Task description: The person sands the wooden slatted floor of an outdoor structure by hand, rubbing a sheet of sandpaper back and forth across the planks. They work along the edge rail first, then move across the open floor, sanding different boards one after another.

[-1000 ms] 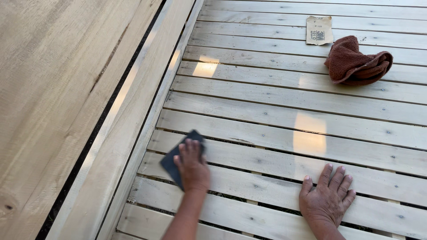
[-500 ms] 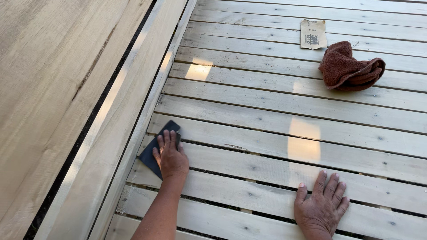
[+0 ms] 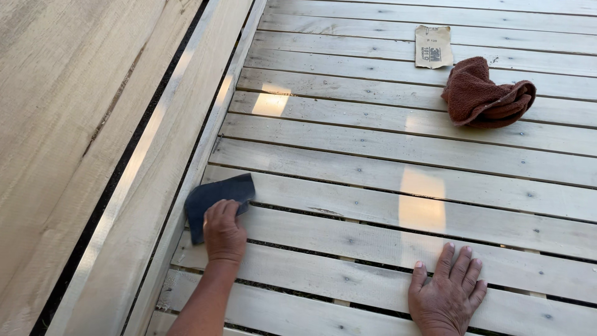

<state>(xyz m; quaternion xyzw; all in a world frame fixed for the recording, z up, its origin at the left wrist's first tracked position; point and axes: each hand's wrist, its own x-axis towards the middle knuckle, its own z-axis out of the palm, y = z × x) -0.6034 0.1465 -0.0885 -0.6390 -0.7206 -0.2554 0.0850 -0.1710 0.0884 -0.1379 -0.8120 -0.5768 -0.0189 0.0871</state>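
My left hand (image 3: pixel 222 230) presses a dark blue-grey sheet of sandpaper (image 3: pixel 214 199) flat on a pale wooden slat (image 3: pixel 348 233), close to the raised side rail (image 3: pixel 168 186). The fingers lie on the sheet's lower right part; the rest sticks out toward the rail. My right hand (image 3: pixel 446 297) rests flat, fingers spread, on a nearer slat at the lower right and holds nothing.
A crumpled brown cloth (image 3: pixel 486 94) lies on the slats at the upper right. Just beyond it sits a small tan piece of sandpaper (image 3: pixel 433 46), back side up. Wide pale boards (image 3: pixel 56 124) run along the left, with a dark gap beside them.
My left hand has slid the dark sandpaper leftward along the slat toward the side rail. My right hand has stayed flat on the slat.
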